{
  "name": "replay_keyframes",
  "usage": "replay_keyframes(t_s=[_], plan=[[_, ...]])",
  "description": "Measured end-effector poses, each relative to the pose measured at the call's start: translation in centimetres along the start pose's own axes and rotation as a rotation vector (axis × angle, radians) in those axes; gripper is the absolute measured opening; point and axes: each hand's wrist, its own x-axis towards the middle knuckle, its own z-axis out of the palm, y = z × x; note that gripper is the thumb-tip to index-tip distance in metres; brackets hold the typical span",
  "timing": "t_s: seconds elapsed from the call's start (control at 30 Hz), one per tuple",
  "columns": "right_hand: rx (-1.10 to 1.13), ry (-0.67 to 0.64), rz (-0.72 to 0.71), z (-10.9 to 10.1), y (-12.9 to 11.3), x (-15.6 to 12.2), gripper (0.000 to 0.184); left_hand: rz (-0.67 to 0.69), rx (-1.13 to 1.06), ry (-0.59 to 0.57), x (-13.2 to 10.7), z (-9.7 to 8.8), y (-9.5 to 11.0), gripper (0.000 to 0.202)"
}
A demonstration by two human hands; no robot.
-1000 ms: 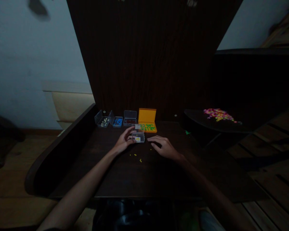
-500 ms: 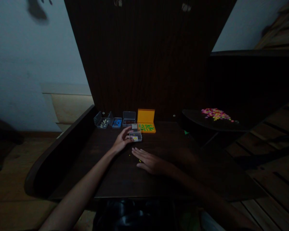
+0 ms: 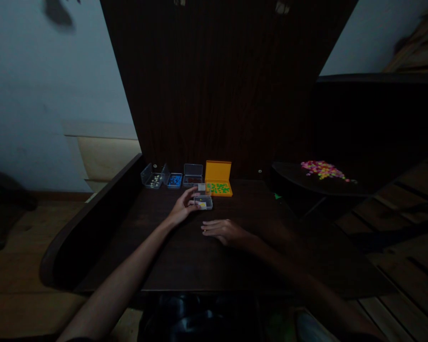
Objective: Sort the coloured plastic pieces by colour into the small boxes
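We had our left hand (image 3: 181, 209) clamped on the left side of a small clear box (image 3: 209, 203) at the centre of the frame, thumb along its front and fingers spread behind, by the raised lid. A few yellow pieces (image 3: 203, 204) lay inside the box, near the thumb. Our right hand (image 3: 226, 231) was apart from the left, just below and to the right of the box in the picture, low over the desk (image 3: 185, 266). Its fingers lay close together, slightly bent and pointing left; we could not tell whether the fingertips pinched anything, as the thumb was mostly hidden.

Our left forearm (image 3: 128, 275) sloped up from the lower left of the frame, and the right forearm (image 3: 292, 270) came in from the lower right, darker in the shade, with the back of that hand turned upward. Just beyond the clear box, toward the top of the picture, we had an orange box (image 3: 218, 170) of green pieces (image 3: 217, 188), its lid standing up.
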Motion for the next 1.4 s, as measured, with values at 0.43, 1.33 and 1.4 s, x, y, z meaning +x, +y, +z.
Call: replay_keyframes(t_s=[0.43,1.33,1.4], plan=[[0.044,0.033,0.222,-2.7,-0.4,-1.4,0.05,-0.01,0.005,-0.018,0.1,0.2,-0.3,0.076],[-0.073,0.088,0.005,-1.0,0.5,-0.3,0.019,-0.013,0.016,-0.064,-0.2,0.4,-0.1,0.076],[-0.08,0.108,0.015,-0.9,0.6,-0.4,0.018,-0.022,0.02,-0.06,-0.2,0.5,0.0,0.075]])
